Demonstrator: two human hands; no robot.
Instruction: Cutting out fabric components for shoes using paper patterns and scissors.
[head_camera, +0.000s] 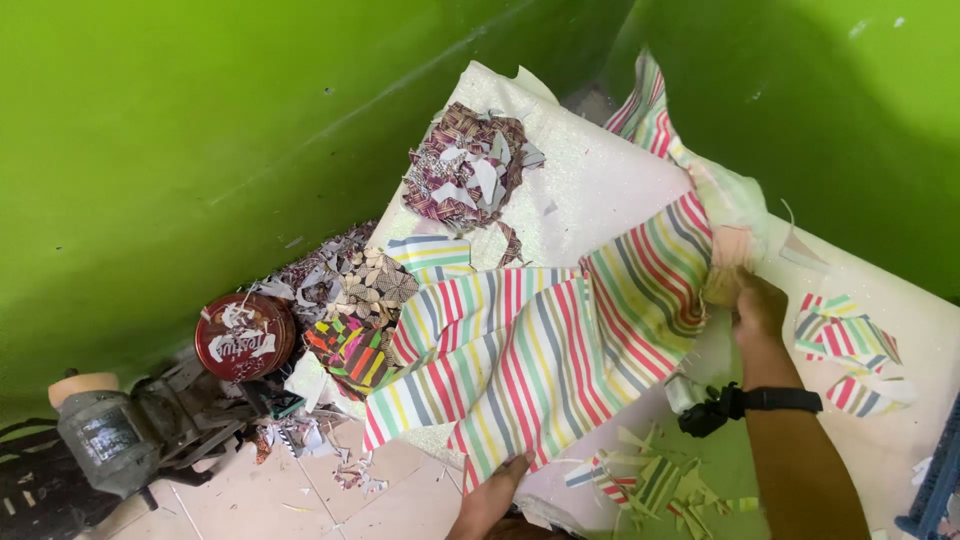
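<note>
A large striped cloth (545, 350) in red, green, yellow and grey lies spread over a white sheet (600, 185) on the work surface. My right hand (752, 305), with a black band on the wrist, grips the cloth's bunched upper part near the green wall. At the bottom of the view, my left hand (497, 487) holds the cloth's lower edge. A heap of maroon patterned scraps (465, 165) sits on the white sheet farther back.
Striped offcuts (850, 350) lie at the right and more striped scraps (650, 485) near my right forearm. Patterned fabric pieces (355, 310), a round red tin (243, 336) and a grey motor (100, 435) sit on the floor at the left. Green walls close the corner.
</note>
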